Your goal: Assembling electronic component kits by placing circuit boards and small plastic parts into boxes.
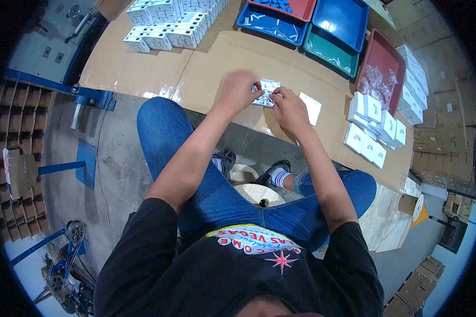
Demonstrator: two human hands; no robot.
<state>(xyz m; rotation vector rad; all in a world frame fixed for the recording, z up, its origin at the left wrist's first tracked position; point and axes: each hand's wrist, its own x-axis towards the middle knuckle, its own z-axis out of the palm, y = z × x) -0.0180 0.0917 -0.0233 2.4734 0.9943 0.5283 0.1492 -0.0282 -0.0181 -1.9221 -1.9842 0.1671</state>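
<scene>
A small open white box (269, 84) with small light-coloured parts in it lies on the cardboard-covered table, close to its near edge. At its left side is my left hand (239, 91), blurred across the back, with thumb and forefinger curled together at the rim. My right hand (291, 110) reaches in from the other side, fingers bent and pinched over the box's right part. Whatever small piece either hand has between its fingertips is too small to make out. Just right of my right hand, a flat white panel (312, 108), like a box lid, rests on the cardboard.
Stacked white boxes (169, 34) stand at the far left. Beyond my hands are a blue tray (272, 30) and a green tray (330, 57) of small parts. A red tray (378, 53) holds clear plastic bags. More white boxes (367, 140) sit at the right.
</scene>
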